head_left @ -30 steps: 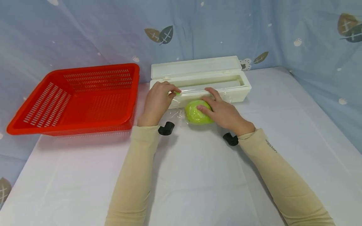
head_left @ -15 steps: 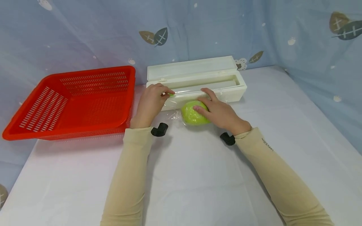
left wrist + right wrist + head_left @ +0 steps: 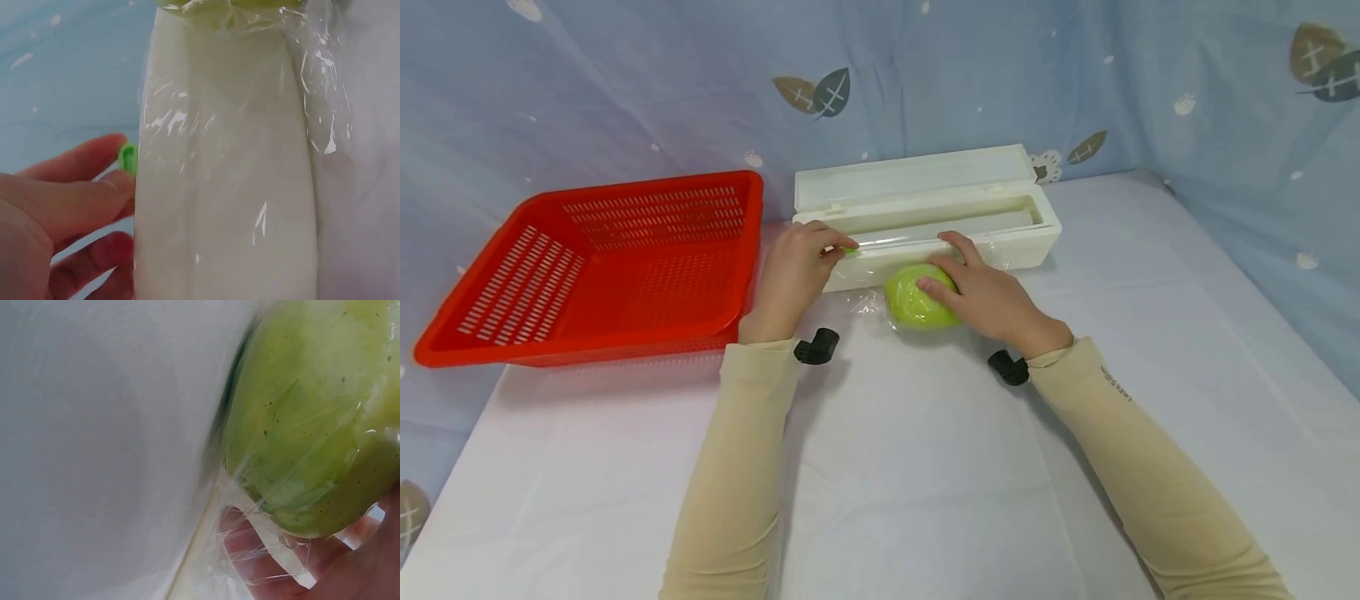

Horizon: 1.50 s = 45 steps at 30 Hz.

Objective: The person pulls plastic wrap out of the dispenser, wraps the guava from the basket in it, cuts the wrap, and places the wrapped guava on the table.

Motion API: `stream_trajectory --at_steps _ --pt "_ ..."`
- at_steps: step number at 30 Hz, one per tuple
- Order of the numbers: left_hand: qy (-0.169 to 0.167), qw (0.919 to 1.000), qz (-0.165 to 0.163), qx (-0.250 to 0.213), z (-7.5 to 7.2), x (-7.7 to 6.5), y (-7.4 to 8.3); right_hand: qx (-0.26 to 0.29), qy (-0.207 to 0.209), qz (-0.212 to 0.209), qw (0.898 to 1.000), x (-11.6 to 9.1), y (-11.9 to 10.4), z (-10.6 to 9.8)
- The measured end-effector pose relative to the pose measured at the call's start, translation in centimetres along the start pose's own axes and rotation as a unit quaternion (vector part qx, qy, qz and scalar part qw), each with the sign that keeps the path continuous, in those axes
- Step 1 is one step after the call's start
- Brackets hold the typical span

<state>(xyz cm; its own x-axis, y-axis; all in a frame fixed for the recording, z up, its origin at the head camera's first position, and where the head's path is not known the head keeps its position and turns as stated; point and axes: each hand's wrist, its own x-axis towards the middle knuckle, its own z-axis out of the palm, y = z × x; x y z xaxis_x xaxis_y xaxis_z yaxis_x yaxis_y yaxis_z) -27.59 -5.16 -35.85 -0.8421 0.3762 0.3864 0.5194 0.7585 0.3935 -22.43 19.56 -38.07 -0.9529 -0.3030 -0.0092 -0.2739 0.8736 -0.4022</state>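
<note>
In the head view, my left hand (image 3: 796,273) is at the left front edge of a long white cling film box (image 3: 1037,245). Thumb and index finger pinch a small green slide cutter (image 3: 129,159) there, seen closer in the left wrist view. Clear cling film (image 3: 225,137) hangs down the box front and reaches a speckled green fruit (image 3: 917,300), which it covers. My right hand (image 3: 992,296) grips the fruit from the right, thumb on top, while its index finger touches the box edge. In the right wrist view, film lies over some fingers (image 3: 250,550).
The box lid (image 3: 917,179) stands raised at the back, with a white roll (image 3: 962,227) inside the box. To the left is a red slotted basket (image 3: 602,342). A white cloth covers the table (image 3: 910,467), and a blue patterned curtain (image 3: 925,75) hangs behind.
My left hand has slid a little left along the box edge with the slide cutter. The right hand stays on the fruit. The head view has shifted slightly.
</note>
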Motion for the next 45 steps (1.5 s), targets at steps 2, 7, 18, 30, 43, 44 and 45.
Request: stream_trajectory --at_steps 2,7,18,30,43,44,45 --pt "0.012 0.9999 0.003 0.002 0.0 -0.3 -0.3 -0.002 -0.001 0.002 1.000 -0.1 0.1 0.0" --pt "0.035 0.9992 0.019 -0.002 0.2 -0.7 -0.9 -0.006 0.001 0.012 1.000 -0.2 0.4 -0.1" --pt "0.051 0.9982 0.022 0.023 0.0 -1.2 -1.5 0.001 -0.007 -0.003 1.000 0.1 0.0 0.2" --pt "0.080 0.9895 -0.116 0.032 2.6 0.0 -0.3 -0.007 0.002 -0.006 1.000 -0.1 0.2 0.2" --pt "0.071 0.9767 -0.190 -0.071 3.2 -0.2 -1.0 -0.007 -0.002 0.000 1.000 0.0 0.0 0.3" --pt "0.067 0.9763 -0.192 -0.073 3.2 -0.2 -1.0 -0.007 -0.002 -0.001 1.000 0.0 -0.1 0.3" --pt "0.064 0.9761 -0.194 -0.073 3.2 -0.2 -1.1 -0.006 -0.002 -0.001 1.000 0.1 -0.1 0.3"
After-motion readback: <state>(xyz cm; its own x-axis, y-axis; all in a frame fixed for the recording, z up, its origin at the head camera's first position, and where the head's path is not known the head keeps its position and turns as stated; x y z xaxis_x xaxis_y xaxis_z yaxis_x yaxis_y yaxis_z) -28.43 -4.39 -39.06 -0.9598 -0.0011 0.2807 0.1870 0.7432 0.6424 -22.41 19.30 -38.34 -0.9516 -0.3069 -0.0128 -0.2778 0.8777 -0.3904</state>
